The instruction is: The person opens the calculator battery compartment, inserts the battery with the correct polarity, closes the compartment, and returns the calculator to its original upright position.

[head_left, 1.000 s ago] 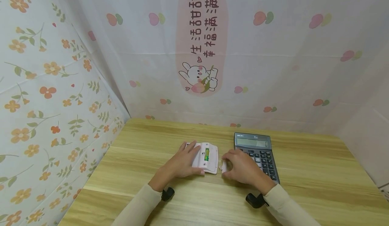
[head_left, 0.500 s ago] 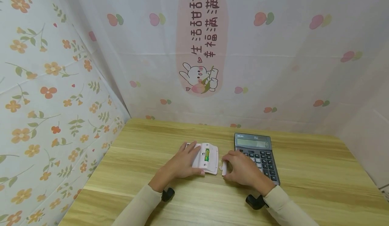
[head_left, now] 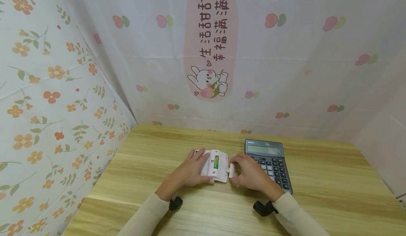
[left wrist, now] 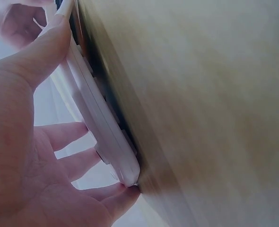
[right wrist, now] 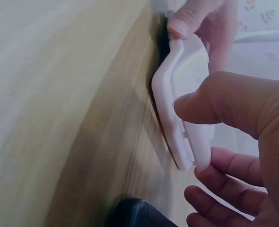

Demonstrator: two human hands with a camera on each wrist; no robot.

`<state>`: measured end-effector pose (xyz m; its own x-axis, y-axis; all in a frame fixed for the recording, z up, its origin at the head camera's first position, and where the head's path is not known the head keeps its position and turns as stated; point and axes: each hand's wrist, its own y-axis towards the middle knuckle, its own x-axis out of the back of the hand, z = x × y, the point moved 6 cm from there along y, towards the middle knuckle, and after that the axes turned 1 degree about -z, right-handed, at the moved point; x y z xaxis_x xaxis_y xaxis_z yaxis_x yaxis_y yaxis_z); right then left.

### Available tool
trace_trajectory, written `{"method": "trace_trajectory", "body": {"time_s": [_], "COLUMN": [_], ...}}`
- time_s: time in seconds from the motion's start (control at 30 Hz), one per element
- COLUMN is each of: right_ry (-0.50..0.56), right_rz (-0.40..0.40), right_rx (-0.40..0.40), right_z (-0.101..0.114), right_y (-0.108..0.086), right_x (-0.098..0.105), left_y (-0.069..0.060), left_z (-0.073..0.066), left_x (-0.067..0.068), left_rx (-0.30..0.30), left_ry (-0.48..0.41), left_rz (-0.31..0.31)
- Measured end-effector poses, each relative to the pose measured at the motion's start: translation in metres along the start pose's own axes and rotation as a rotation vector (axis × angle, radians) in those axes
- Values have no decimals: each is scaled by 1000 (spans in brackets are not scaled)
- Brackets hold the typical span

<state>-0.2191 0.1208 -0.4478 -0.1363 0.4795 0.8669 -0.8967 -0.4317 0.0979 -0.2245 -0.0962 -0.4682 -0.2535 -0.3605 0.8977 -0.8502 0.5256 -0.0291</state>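
Note:
A white calculator [head_left: 223, 161] lies face down on the table, its battery bay uncovered and a green battery [head_left: 216, 162] in it. My left hand [head_left: 189, 171] grips its left part; the left wrist view has the thumb at the near edge of the calculator [left wrist: 99, 118], with fingers across its back and at the far edge. My right hand [head_left: 252, 172] pinches a small white battery cover [head_left: 232, 171] between thumb and fingers. In the right wrist view the cover [right wrist: 199, 142] stands tilted at the right edge of the calculator [right wrist: 163, 94]; whether its tabs engage I cannot tell.
A larger dark grey calculator [head_left: 264, 149] lies face up behind and right of my right hand, which hides part of its keys. The wooden table [head_left: 158, 137] ends at a printed cloth backdrop [head_left: 285, 70] behind, with a floral cloth [head_left: 47, 123] on the left.
My right hand has moved left with the battery cover, bringing it from a small gap up to the white calculator's right edge. The left hand and white calculator have stayed in place.

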Motion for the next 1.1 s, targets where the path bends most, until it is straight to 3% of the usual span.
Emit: {"method": "trace_trajectory", "body": {"time_s": [0.37, 0.87, 1.1], "right_ry": [108, 343, 352], "right_rz": [-50, -73, -63], "right_rx": [21, 2, -32], "right_z": [-4, 1, 5], "right_y": [15, 33, 39], "right_x": [2, 1, -3], "left_y": [0, 1, 1], "left_z": [0, 0, -1], "left_x": [0, -1, 0], "left_rx": [-6, -19, -30], "left_ry": [0, 7, 13], "left_rz": [-5, -5, -5]}}
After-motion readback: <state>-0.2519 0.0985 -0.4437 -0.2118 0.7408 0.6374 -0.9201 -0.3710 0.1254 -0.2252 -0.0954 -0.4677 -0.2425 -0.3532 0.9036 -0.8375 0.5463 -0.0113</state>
